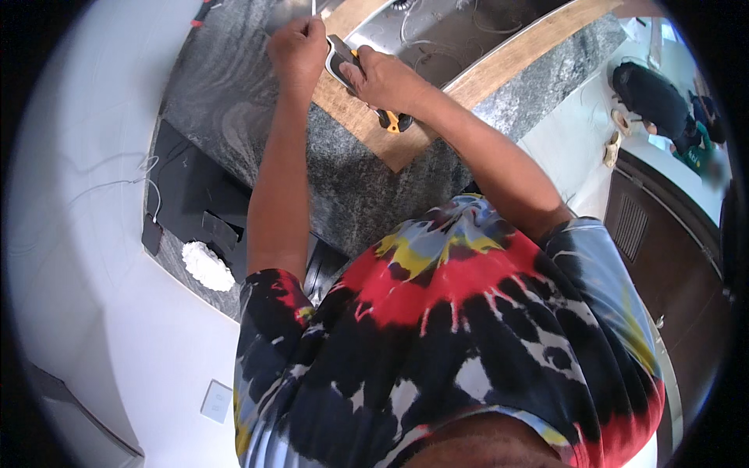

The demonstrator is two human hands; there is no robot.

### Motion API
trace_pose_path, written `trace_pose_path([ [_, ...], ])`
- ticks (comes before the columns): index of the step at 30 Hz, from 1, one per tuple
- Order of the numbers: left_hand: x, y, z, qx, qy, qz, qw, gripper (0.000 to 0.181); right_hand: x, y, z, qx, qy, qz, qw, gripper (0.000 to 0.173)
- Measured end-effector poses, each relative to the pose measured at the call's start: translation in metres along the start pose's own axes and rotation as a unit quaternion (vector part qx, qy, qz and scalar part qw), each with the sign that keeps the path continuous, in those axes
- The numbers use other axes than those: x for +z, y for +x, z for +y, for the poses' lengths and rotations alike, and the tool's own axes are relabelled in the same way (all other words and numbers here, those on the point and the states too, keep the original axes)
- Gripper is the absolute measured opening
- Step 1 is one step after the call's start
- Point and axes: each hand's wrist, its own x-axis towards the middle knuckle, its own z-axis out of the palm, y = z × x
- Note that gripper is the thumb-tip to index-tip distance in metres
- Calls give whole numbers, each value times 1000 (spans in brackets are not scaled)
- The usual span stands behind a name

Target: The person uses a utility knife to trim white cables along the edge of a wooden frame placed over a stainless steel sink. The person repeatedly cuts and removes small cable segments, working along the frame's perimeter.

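My left hand [298, 52] is closed in a fist at the top, around what looks like a thin white strip [313, 7] that sticks up above it. Close beside it on the right, my right hand [389, 82] grips a black and yellow hand tool [392, 121]. Its exact kind cannot be told. A pale curved edge and a dark flat part of it show between the hands. Both hands are over a light-brown, wood-coloured border [363, 128] around a metal sink basin [445, 35], in which thin pale strands lie in loops.
The grey patterned stone countertop [345, 169] surrounds the border. At left are a black panel [193, 175], a phone [152, 234] on a white cable, and a crumpled white cloth or tissue [208, 266]. People [693, 140] and pale clogs [612, 149] are at far right, near a brown louvred door [632, 228].
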Motion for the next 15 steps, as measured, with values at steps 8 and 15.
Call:
trace_pose_path([
  [8,8,9,-3,-1,38,-8,999,35,-86,8,22,69,88,61,992,55],
  [15,2,18,-2,79,129,-34,988,34,-47,-19,-7,81,181,89,976,36],
])
